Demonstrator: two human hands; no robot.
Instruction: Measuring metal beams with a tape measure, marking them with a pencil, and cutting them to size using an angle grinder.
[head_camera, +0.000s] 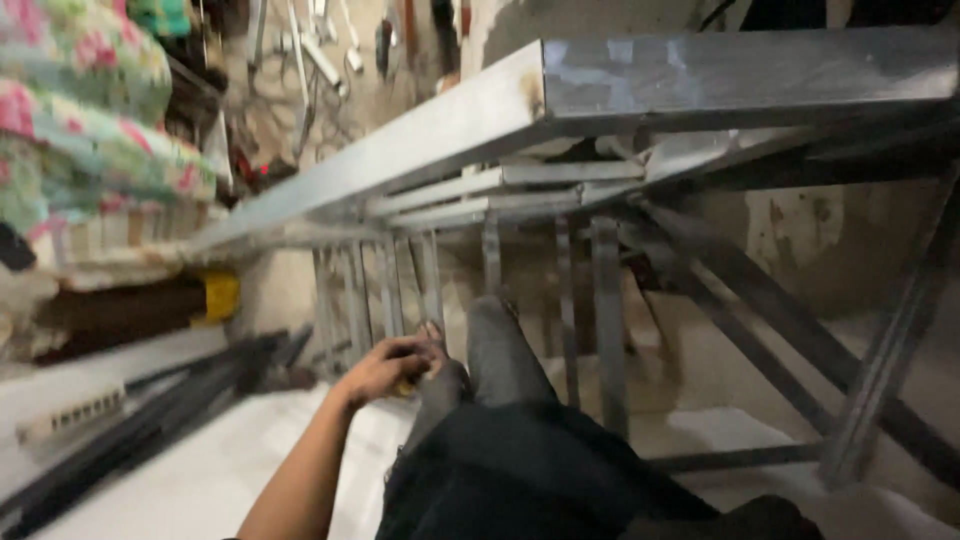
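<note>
My left hand (388, 368) reaches down and forward beside my knee, fingers curled around something small and yellowish that is mostly hidden; what it is I cannot tell. The hand hangs just in front of the vertical bars (385, 290) of a large grey metal frame (620, 85). My legs in dark grey trousers (495, 355) stretch toward the frame, a bare foot (430, 330) showing near the hand. My right hand is out of view.
The welded frame's top beam runs diagonally across the view, with slanted braces (760, 310) at right. Long dark metal bars (150, 415) lie on the pale floor at left. Floral fabric bundles (90, 110) are stacked at upper left above a yellow object (220, 296).
</note>
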